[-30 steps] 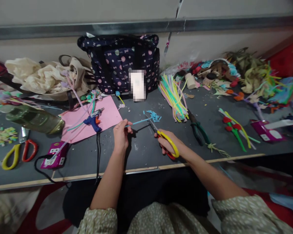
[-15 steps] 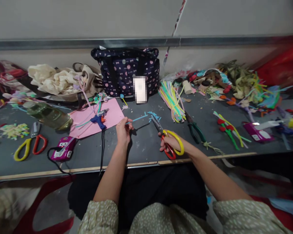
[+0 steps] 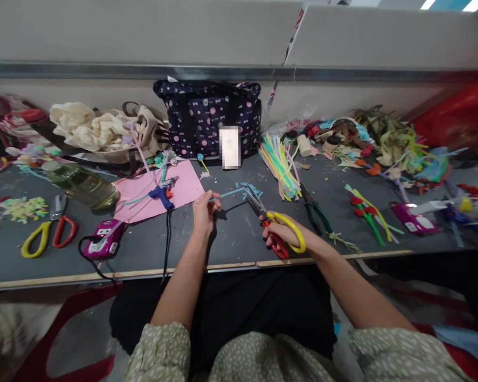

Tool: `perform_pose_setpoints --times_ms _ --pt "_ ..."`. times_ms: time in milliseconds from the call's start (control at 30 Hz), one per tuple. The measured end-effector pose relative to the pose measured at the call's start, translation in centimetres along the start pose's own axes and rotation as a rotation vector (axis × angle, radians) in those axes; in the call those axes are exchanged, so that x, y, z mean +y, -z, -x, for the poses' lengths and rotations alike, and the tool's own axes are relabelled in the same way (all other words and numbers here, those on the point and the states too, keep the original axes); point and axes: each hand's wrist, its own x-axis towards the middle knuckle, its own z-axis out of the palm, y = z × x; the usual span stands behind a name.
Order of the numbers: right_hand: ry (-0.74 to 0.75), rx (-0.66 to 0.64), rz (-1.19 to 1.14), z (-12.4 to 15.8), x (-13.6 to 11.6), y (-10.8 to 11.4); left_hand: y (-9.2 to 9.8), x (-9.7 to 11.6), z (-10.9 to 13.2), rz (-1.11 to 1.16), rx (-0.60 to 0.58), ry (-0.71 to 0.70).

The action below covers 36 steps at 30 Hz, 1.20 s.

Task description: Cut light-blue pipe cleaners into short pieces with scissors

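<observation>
My left hand (image 3: 205, 210) pinches a thin blue pipe cleaner (image 3: 231, 192) that points right over the dark table. My right hand (image 3: 276, 232) is wrapped round the handles of a pair of scissors (image 3: 284, 222), one handle loop yellow and the other red. Their blades point up and left, with the tips at the free end of the pipe cleaner. Whether the blades touch it I cannot tell. Several short blue cut pieces (image 3: 256, 189) lie on the table just beyond the blade tips.
Left are a pink sheet (image 3: 185, 183) with a blue glue gun (image 3: 162, 197), a bottle (image 3: 82, 183), other scissors (image 3: 66, 232) and a purple device (image 3: 104, 239). A patterned bag (image 3: 199, 124) stands behind. Right lie a pipe-cleaner bundle (image 3: 279, 170), green-handled pliers (image 3: 317, 215) and red flowers (image 3: 364, 208).
The view has shifted slightly. The scissor blades are a little more open around the end of the pipe cleaner, and both hands keep their grip.
</observation>
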Motion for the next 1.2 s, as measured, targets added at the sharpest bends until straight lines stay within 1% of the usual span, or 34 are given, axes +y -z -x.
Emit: perform_pose_setpoints --times_ms 200,300,533,733,900,1200 --pt "-0.015 -0.005 0.025 0.2 -1.1 -0.8 -0.2 0.0 0.2 0.005 -0.024 0.000" --pt "-0.011 -0.002 0.033 0.2 -1.1 -0.8 -0.4 0.1 0.3 -0.029 -0.030 0.007" --pt "-0.001 0.007 0.060 0.0 -0.9 -0.9 -0.9 0.1 0.8 -0.104 -0.110 0.036" --pt "-0.018 0.014 0.036 0.2 -1.4 -1.0 -1.0 -0.2 0.9 -0.145 -0.137 0.046" --pt "-0.026 0.039 0.032 0.2 -1.7 -1.1 -1.1 -0.1 1.0 -0.144 -0.152 0.046" --pt "-0.053 0.045 0.031 0.2 -2.1 -1.2 -1.2 0.0 1.1 -0.151 -0.168 0.052"
